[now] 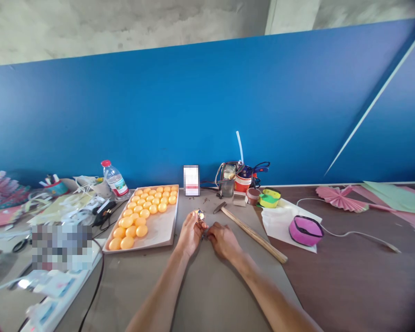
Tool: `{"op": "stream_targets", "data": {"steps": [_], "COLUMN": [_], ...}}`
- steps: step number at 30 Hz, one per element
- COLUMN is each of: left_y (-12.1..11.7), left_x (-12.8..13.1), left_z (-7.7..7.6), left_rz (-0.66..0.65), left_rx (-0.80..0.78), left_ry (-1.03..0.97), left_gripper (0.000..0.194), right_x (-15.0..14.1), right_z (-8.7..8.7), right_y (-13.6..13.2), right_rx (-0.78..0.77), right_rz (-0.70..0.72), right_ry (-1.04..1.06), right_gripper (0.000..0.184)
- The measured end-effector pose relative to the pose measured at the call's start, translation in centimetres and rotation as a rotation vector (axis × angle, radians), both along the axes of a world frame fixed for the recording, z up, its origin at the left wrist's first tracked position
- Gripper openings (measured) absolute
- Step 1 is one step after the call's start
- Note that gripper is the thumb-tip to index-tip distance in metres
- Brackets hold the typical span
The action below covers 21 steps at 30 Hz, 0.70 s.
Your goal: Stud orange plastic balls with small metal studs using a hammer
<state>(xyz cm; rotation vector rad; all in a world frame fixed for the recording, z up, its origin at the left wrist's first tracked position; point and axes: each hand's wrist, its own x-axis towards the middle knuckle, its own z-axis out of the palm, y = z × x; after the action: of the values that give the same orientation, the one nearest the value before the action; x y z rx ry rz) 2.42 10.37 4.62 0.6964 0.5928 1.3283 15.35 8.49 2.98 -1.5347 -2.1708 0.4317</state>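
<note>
Grey sheeting (207, 299) is spread over part of the brown tabletop (349, 286); above it, centrally, a small shiny piece (201, 216) is held at the fingertips of the left hand (189, 237), that grip being closed on it. It is raised, presumably, so that it can be seen and reached from the other side. The right hand (224, 240) is curled close by; whether anything is pinched there cannot be told. A lit screen (191, 180) is stood upright ahead, likely for easy viewing. Orange balls (144, 213) are kept in a shallow tray (155, 231) at left, its rim probably checking any roll. Sideways room seems limited by that tray and, at right, by a hammer (254, 234) laid aslant. Beyond it, a magenta band (305, 231) is rested on white paper (275, 223). Far left, a power strip (60, 299) is crowded by cords.
</note>
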Motion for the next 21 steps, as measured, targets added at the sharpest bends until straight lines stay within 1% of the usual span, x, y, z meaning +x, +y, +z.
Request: {"op": "stream_targets", "data": {"steps": [2,4,7,10,14,21], "left_y": [0.0,0.0,0.0,-0.1,-0.1,-0.2], "left_x": [-0.1,-0.1,0.0,0.1,0.1,0.3], "left_z": [0.0,-0.1,-0.1,-0.1,0.0,-0.1], "left_rz": [0.001,0.0,-0.005,0.0,0.016,-0.012], "left_rx": [-0.007,-0.009,0.0,0.007,-0.001,0.029], "left_ry": [0.01,0.024,0.033,0.039,0.065,0.093], "left_gripper": [0.026,0.025,0.023,0.022,0.023,0.024], "right_x": [0.1,0.2,0.4,0.5,0.6,0.4], "right_z": [0.0,0.1,0.2,0.2,0.1,0.7], "right_y": [0.1,0.2,0.6,1.0,1.4,1.0], "right_rx": [0.016,0.005,-0.085,-0.182,-0.242,-0.256], "right_rz": [-0.028,-0.056,-0.075,-0.079,-0.083,-0.069], "right_ry": [0.148,0.355,0.658,0.851,0.999,1.099], "right_gripper": [0.015,0.013,0.01,0.01,0.013,0.019]}}
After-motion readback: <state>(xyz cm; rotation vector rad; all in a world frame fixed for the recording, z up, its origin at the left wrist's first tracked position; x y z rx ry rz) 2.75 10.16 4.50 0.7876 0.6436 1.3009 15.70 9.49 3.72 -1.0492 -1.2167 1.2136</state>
